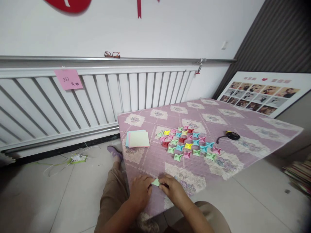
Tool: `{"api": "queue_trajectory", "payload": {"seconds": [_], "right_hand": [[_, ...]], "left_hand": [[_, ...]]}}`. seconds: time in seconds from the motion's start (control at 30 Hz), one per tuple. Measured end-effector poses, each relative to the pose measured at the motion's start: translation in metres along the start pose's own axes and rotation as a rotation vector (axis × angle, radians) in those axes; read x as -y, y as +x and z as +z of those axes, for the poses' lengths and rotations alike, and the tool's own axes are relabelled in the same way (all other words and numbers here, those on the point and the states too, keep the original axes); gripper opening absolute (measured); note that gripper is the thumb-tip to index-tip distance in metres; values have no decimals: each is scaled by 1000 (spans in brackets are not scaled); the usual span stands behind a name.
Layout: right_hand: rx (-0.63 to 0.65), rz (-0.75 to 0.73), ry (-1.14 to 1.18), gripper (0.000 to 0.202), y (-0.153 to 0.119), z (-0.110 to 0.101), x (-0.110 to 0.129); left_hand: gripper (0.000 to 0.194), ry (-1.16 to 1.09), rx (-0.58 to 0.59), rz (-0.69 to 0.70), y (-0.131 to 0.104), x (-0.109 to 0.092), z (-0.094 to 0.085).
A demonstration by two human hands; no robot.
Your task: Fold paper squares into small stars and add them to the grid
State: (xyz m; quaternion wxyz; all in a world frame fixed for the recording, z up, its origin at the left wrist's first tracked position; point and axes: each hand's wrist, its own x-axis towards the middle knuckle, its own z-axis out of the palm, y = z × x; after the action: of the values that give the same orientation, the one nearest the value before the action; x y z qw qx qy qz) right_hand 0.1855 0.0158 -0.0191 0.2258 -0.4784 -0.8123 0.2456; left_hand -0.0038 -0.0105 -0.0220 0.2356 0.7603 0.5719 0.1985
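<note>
A small folded piece of pale green paper [155,182] lies at the table's near edge, between my two hands. My left hand [141,191] presses its fingers onto the paper's left side. From the right, my right hand [173,187] pinches the other side between thumb and fingers. Part of the paper is covered by my fingertips. Farther back stand several small folded paper shapes [188,146] in green, pink, blue, yellow and red, set out in rows. To their left is a stack of paper sheets [139,139], pale green on top with pink and blue beneath.
A purple patterned cloth [155,165] covers the table. A black tape measure [232,135] lies on its right part. Behind is a white radiator [155,89] with a pink note [68,79]; glasses [112,54] rest on the pipe. A photo board [261,95] leans at right. A power strip [77,158] sits on the floor.
</note>
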Motion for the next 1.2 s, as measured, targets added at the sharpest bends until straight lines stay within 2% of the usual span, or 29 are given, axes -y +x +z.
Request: {"api": "queue_trajectory", "payload": {"seconds": [0.2,0.43,0.97,1.2], "right_hand": [[-23,19,55,11,0,4,-2],[-32,14,107,13,-1,3,0],[76,94,351,20,-16,-4,33],[38,97,328,20,-20,-7,44]], "left_hand": [[31,65,0,53,6,-1,1],[27,-28,-9,142,14,-1,0],[21,-309,7,261,-1,-2,-32],[21,-330,36,245,-4,-6,-38]]}}
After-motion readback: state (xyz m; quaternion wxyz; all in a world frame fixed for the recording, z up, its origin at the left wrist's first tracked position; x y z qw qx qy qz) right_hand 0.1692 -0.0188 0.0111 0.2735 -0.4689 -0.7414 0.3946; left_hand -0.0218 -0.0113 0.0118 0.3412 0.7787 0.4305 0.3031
